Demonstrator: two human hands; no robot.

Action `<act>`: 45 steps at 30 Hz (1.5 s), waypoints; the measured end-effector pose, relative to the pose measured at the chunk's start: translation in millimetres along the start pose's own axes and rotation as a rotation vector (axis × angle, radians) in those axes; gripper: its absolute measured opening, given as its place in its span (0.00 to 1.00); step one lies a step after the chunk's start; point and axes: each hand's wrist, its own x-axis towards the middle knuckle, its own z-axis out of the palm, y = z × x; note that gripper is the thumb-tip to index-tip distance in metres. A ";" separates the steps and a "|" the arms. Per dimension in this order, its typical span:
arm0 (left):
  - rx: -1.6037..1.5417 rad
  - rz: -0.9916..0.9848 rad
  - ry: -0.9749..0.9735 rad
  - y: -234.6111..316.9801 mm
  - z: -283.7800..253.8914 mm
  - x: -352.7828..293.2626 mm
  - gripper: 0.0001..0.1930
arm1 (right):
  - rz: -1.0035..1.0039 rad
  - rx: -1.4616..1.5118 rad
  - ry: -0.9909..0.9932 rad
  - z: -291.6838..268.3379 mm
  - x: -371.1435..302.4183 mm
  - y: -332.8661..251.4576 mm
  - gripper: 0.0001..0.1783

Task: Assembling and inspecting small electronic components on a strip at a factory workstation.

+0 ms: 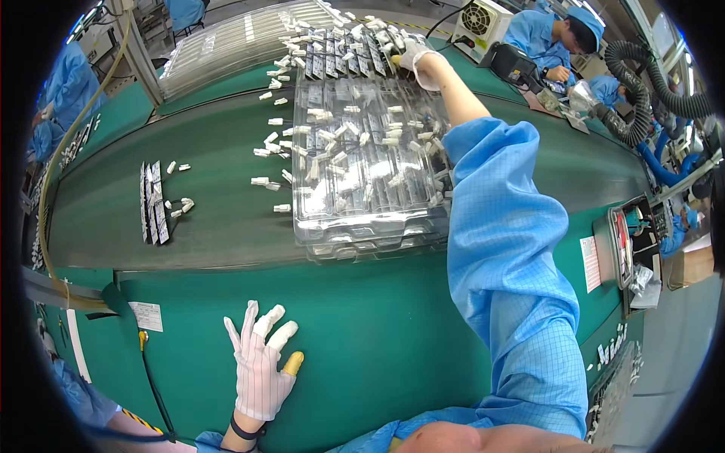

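Note:
My left hand (262,362), in a striped white glove with a yellow thumb cover, lies on the green tabletop with its fingers spread and holds nothing. My right arm stretches far forward. At its end, my gloved right hand (417,62) has its fingers curled at the right end of a row of dark strip-shaped boards (343,57) with white connectors. What its fingertips grip is too small to make out. Nearer to me is a stack of clear plastic trays (370,219), with more white connectors (328,140) showing among and over them.
A few dark strips (154,202) with connectors lie apart on the left of the belt (219,219). Slatted pale panels (242,45) stand beyond. At the right are a metal box (613,245) and a ribbed hose (630,83). Co-workers in blue (547,41) sit across and at the left.

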 end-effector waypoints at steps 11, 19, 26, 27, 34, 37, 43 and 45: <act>0.022 -0.023 -0.011 2.1 -2.8 0.6 0.29 | 0.118 -0.177 -0.015 -12.5 -6.5 -19.4 0.25; 0.059 0.005 0.012 1.2 -1.5 -8.4 0.31 | 0.214 0.760 0.046 -71.1 -65.9 33.6 0.10; 0.046 0.007 0.022 2.1 4.2 -6.7 0.30 | -0.254 0.311 0.162 -37.9 -56.2 21.7 0.17; 0.056 -0.019 0.017 1.6 1.2 -12.2 0.30 | -0.125 0.491 0.073 -34.3 -66.4 -9.4 0.19; 0.040 -0.007 0.015 2.9 1.8 -4.8 0.31 | 0.143 0.130 0.210 -25.3 -57.1 -27.6 0.48; 0.026 0.017 0.000 5.1 0.8 2.2 0.31 | -0.026 -0.074 0.341 -18.4 -20.2 6.5 0.27; 0.027 0.010 0.003 -0.4 -0.6 -1.2 0.32 | 0.199 0.103 0.253 -38.3 -49.6 -10.1 0.19; 0.022 0.031 0.011 0.0 0.1 0.2 0.31 | 0.095 0.349 0.206 -67.0 -59.6 26.5 0.25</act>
